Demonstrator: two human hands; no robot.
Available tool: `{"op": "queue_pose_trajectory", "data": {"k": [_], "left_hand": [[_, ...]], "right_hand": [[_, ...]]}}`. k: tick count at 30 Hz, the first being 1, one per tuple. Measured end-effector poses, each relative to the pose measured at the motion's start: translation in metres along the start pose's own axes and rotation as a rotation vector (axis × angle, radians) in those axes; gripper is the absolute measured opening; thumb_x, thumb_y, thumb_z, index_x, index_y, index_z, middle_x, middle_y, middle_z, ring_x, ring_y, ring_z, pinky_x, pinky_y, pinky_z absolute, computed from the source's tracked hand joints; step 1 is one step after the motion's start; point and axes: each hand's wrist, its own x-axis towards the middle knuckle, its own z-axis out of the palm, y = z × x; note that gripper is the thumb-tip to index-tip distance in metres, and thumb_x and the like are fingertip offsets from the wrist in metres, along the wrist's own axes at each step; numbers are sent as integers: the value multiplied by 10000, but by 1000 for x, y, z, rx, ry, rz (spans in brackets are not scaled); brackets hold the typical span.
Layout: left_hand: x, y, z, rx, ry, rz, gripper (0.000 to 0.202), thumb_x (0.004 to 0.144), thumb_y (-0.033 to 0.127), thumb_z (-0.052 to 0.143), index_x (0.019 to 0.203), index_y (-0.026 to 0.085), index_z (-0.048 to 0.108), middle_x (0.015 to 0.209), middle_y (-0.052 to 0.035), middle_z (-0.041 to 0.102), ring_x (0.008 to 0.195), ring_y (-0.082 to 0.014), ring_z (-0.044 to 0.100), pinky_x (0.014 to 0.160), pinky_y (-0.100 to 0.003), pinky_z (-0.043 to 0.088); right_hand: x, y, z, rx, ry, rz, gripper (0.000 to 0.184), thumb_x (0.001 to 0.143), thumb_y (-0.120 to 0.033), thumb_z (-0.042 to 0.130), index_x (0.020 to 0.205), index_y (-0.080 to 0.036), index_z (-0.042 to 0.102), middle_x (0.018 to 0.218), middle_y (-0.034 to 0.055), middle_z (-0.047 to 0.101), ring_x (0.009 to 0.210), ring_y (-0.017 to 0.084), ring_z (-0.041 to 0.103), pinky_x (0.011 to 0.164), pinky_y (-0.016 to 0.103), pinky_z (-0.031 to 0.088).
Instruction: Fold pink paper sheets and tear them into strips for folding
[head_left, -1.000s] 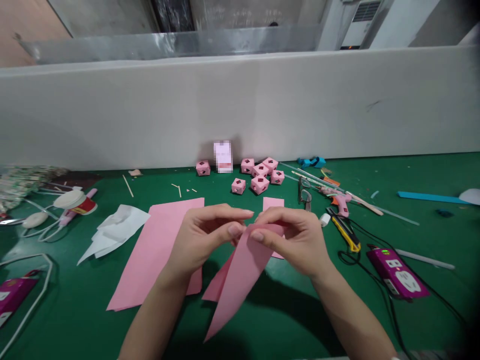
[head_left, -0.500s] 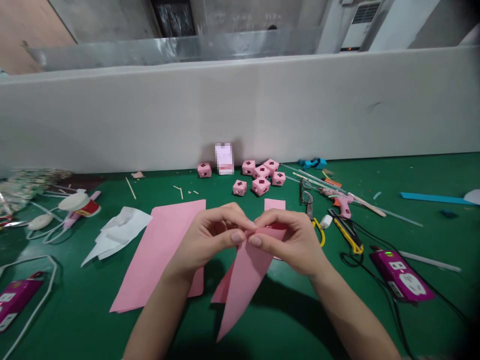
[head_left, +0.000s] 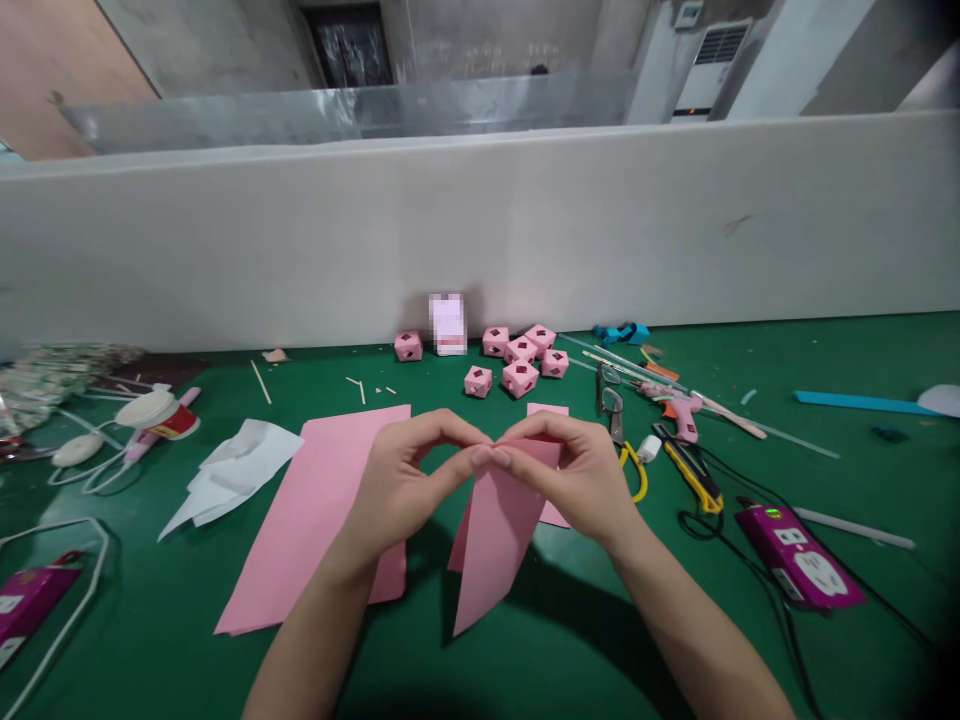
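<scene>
My left hand (head_left: pixel 409 480) and my right hand (head_left: pixel 581 475) meet above the green table (head_left: pixel 600 640), both pinching the top edge of a folded pink paper strip (head_left: pixel 495 535). The strip hangs down from my fingertips, its lower point toward me. Under my left wrist lies a stack of flat pink sheets (head_left: pixel 322 510). A smaller pink piece (head_left: pixel 551 512) lies behind my right hand, mostly hidden. Several small folded pink paper cubes (head_left: pixel 517 362) sit at the back by the white wall.
Right of my hands lie scissors (head_left: pixel 611 405), a pink glue gun (head_left: pixel 679 410), a yellow utility knife (head_left: pixel 694 470) and a purple power strip (head_left: pixel 799 555) with black cables. Left are crumpled white paper (head_left: pixel 236 465), a tape roll (head_left: pixel 154 412) and white cords (head_left: pixel 52 570).
My fingertips have drawn closer together at the strip's top edge. The hanging strip has swung from slanting left to nearly upright and looks shorter.
</scene>
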Motion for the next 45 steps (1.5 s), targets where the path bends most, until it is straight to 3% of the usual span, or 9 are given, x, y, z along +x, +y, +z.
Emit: {"op": "queue_pose_trajectory", "data": {"k": [6,11,19,28,40,42,45], "left_hand": [[1,-4,0,168,239,60,61,868,259,707,822,219,707,774,9,697,716,-129,642,679,-237,528],[2,-7,0,234,313,94,60,864,247,710,816,213,699,764,16,688,722,-131,636,680,-237,507],[2,-8,-1,249,332,122,83,866,271,705,808,211,702,748,9,691,690,-138,631,660,-252,504],[5,-15,1,221,342,69,96,874,301,696,841,211,700,796,-1,699,777,-154,646,706,-263,512],[6,-15,4,188,351,72,69,862,263,712,824,207,699,787,19,700,768,-127,650,720,-226,519],[6,-14,4,192,364,81,57,860,248,714,823,208,699,783,22,698,764,-122,649,716,-220,519],[5,-11,2,197,368,86,50,847,229,726,808,208,702,759,26,696,736,-119,651,698,-216,524]], "right_hand": [[7,11,-3,176,97,136,230,732,-392,824,826,-208,724,742,8,730,661,143,676,578,230,542],[11,16,-5,222,144,154,264,699,-415,841,805,-198,733,706,11,725,648,145,682,603,251,566],[11,16,-2,196,190,146,232,679,-401,850,768,-207,760,676,21,737,628,162,686,591,278,581],[12,21,-8,128,184,85,197,792,-402,775,852,-215,779,786,31,754,670,129,654,597,226,519],[11,17,-4,42,265,30,227,852,-420,706,886,-205,773,708,14,716,646,128,635,564,213,494],[10,17,-2,43,292,32,230,844,-425,714,886,-206,771,732,23,730,665,139,653,573,218,507],[9,17,-1,103,232,76,242,791,-422,770,926,-222,768,824,34,760,736,166,696,635,245,552]]}}
